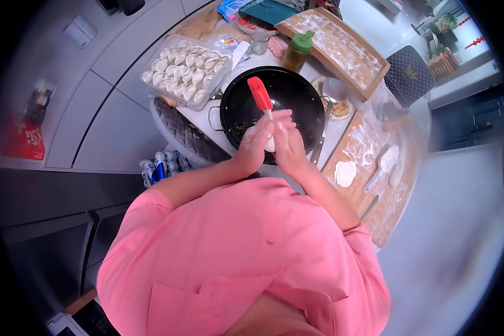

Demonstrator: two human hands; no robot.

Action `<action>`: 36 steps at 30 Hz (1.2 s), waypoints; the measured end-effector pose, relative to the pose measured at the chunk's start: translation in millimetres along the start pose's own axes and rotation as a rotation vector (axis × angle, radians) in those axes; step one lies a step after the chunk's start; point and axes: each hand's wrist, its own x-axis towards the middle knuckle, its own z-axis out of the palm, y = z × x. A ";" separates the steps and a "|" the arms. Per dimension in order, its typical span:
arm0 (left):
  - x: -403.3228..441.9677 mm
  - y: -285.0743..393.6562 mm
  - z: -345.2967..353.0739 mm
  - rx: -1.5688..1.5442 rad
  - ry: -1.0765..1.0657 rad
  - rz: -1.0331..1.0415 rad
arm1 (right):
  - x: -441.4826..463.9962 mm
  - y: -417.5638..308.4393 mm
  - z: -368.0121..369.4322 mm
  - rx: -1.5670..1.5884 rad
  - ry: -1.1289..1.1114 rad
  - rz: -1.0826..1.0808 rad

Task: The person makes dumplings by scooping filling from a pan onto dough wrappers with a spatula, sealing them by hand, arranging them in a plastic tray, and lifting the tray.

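Both my hands meet over the near part of a black two-handled pan (241, 92). My left hand (253, 147) and my right hand (288, 147) press together around a white dumpling (270, 145), of which only a small part shows between them. A red spatula (260, 95) slants up from just beyond my fingers; where its handle ends is hidden. Chopped dark green filling (238, 130) lies in the pan at the left. To the upper left, a clear tray (199, 103) holds rows of white dumplings (180, 71).
At the right, a floured board (392, 215) bears a round wrapper (345, 173), a white scoop (387, 159) and a rolling pin (399, 162). A green-capped bottle (298, 51), a wooden tray (369, 84) and a plate (341, 108) stand beyond the pan. Cans (160, 166) are at the left.
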 end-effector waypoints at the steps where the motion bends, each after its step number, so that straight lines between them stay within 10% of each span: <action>1: 3.3 -0.3 -2.5 0.114 -0.017 0.085 | 4.1 -3.9 0.6 -0.060 0.035 -0.095; 7: 8.6 2.1 -0.8 0.057 -0.030 0.087 | 11.0 -1.2 -1.1 0.001 0.089 -0.060; 9: 9.2 2.2 0.0 -0.207 0.002 -0.145 | 8.4 6.5 -10.2 0.353 -0.002 0.370; 13: 6.3 28.4 -6.9 0.252 -0.039 -0.345 | 1.8 -4.8 -16.9 0.275 -0.045 0.283; 21: 2.8 25.0 -42.5 0.012 0.049 -0.403 | 10.9 -0.2 -15.3 -0.246 -0.118 0.108; 30: 83.9 1.7 -271.8 0.689 0.511 -0.076 | -5.2 26.0 -35.4 -0.104 0.163 0.403; 36: 158.9 41.7 -369.2 1.111 0.827 -0.248 | -21.0 29.2 -27.8 -0.028 0.462 0.579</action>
